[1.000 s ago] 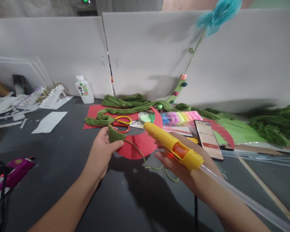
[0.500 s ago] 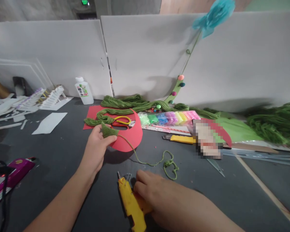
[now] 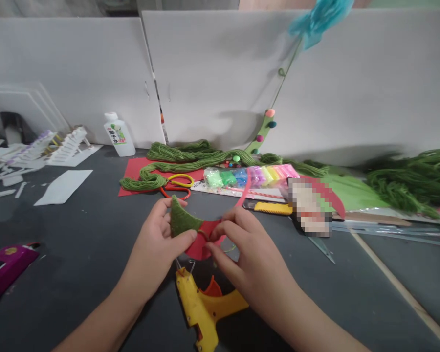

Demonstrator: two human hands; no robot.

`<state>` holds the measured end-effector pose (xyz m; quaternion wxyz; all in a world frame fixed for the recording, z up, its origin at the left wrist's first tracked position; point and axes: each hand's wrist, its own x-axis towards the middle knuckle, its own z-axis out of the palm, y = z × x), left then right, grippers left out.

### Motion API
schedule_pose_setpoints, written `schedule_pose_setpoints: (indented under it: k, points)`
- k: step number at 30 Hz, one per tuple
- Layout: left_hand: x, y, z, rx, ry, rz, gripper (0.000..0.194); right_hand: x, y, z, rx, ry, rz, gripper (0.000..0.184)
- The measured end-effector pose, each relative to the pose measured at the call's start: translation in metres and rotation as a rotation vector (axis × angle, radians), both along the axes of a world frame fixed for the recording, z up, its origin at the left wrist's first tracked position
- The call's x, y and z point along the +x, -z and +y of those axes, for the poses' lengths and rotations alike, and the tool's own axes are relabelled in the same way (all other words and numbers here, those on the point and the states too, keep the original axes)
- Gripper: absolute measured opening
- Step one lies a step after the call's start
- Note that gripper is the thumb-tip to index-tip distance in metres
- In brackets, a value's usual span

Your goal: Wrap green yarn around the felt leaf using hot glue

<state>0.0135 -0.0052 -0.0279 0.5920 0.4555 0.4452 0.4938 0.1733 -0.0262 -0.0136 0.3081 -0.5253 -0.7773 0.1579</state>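
Note:
My left hand (image 3: 156, 244) is closed on a red paper crescent (image 3: 196, 251), its thumb pressed on the face. One pointed end of the crescent is wrapped in green yarn (image 3: 183, 218) and tilts upward. At the edge of that wrapping, my right hand (image 3: 251, 249) pinches the yarn strand against the red part. Its fingertips partly cover the strand, and the loose tail mostly disappears behind this hand. A yellow glue gun (image 3: 194, 298) with a red-orange trigger lies on the dark table just below both hands, nozzle pointing away from me.
Behind the hands lie scissors (image 3: 179, 181), green yarn skeins (image 3: 190, 156), a red sheet (image 3: 132, 168), colored clay packs (image 3: 256, 175) and a yellow cutter (image 3: 273, 208). A white bottle (image 3: 120, 137) stands back left. A purple device (image 3: 12, 271) lies left; a blue flower (image 3: 319, 22) rises behind.
My right hand has left the glue gun's side and come up to the crescent, now pinching the yarn. My left hand has brought the crescent nearer and turned it. The view has shifted slightly.

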Motion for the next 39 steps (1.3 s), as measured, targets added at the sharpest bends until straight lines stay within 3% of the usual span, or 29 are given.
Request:
schedule_pose_setpoints:
  k: [3, 9, 11, 13, 15, 19, 27, 39]
  points:
    - [0.001, -0.002, -0.003, -0.001, 0.010, 0.028, 0.039, 0.000, -0.002, -0.001, -0.042, 0.027, 0.114, 0.012]
    - [0.004, -0.002, -0.003, 0.028, -0.006, 0.101, 0.039, 0.002, -0.011, 0.001, -0.578, -0.009, 0.632, 0.010]
    - [0.004, -0.001, -0.003, 0.030, 0.003, 0.114, 0.039, 0.002, -0.013, 0.002, -0.653, -0.014, 0.668, 0.009]
    - [0.004, 0.001, -0.002, 0.031, 0.013, 0.113, 0.039, 0.004, -0.014, 0.002, -0.554, 0.032, 0.531, 0.007]
    - [0.004, 0.001, -0.002, 0.024, 0.028, 0.095, 0.041, 0.006, -0.014, 0.002, -0.338, 0.076, 0.316, 0.004]
    - [0.006, 0.000, -0.003, -0.018, 0.076, 0.021, 0.043, 0.011, -0.017, 0.001, -0.102, 0.046, 0.077, 0.009]
    - [0.005, 0.002, -0.002, -0.070, 0.127, -0.030, 0.042, 0.016, -0.020, 0.004, -0.061, 0.046, 0.075, 0.010]
    - [0.005, -0.001, -0.006, -0.106, 0.142, -0.087, 0.046, 0.018, -0.017, 0.005, -0.115, 0.052, 0.091, 0.011]
